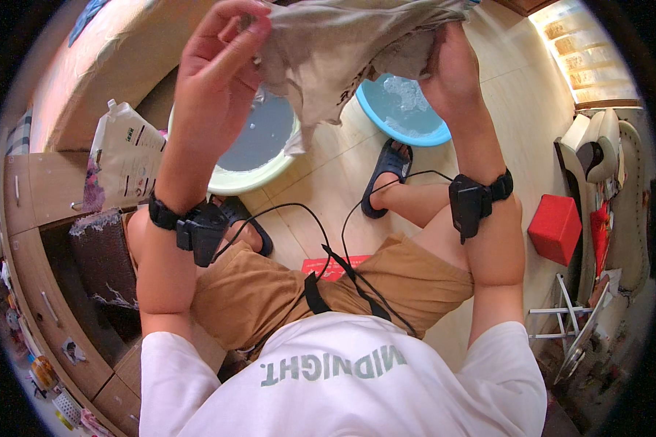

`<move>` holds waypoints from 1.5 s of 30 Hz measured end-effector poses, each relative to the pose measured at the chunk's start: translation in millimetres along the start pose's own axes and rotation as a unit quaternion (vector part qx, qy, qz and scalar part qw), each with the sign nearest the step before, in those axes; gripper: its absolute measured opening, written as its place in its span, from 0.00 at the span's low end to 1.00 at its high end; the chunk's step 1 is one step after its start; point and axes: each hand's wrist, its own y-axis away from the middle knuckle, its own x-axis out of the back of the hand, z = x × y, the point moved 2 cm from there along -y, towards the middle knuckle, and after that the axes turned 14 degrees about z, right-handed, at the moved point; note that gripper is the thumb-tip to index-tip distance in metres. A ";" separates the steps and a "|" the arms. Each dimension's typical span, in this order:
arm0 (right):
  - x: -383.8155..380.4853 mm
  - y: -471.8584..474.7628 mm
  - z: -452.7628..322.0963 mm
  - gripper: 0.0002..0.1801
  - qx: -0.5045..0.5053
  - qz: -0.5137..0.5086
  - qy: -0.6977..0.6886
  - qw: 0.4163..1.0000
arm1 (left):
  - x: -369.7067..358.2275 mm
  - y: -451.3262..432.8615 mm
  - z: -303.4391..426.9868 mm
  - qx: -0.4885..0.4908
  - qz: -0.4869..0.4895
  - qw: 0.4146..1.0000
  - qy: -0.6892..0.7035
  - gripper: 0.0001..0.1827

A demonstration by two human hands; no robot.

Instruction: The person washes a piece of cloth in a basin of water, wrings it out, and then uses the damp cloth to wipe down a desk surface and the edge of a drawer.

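A wet-looking beige-grey cloth garment (328, 49) is stretched between my two hands at the top of the view. My left hand (221, 71) pinches its left side between thumb and fingers. Bunched fabric fills my right hand (451, 71) at the other side; its fingertips are partly hidden by the cloth. Below and behind my left hand stands a pale green basin (232, 183) of greyish water. Nearer my right hand, a blue basin (385, 125) holds water with white suds. Both basins are on the floor, partly covered by the cloth and my arms.
A white printed bag (126, 158) stands left of the green basin, by wooden drawers (60, 185). At right are a red box (555, 228), a folding metal frame (566, 317) and a red umbrella (600, 235). Black cables (290, 205) run from both wrist straps to my waist.
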 end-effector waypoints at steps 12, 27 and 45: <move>30.1 -11.2 -20.1 0.21 0.237 0.124 0.630 0.729 | -74.3 -49.2 57.0 -0.085 -0.040 0.995 0.040 0.03; 47.2 -10.4 -47.1 0.31 0.237 0.152 0.702 0.654 | -124.6 -71.1 61.8 -0.079 -0.048 0.995 0.034 0.05; 14.0 13.9 -45.7 0.35 0.285 0.076 0.420 0.858 | -132.3 -84.5 56.0 -0.061 -0.098 0.992 0.041 0.02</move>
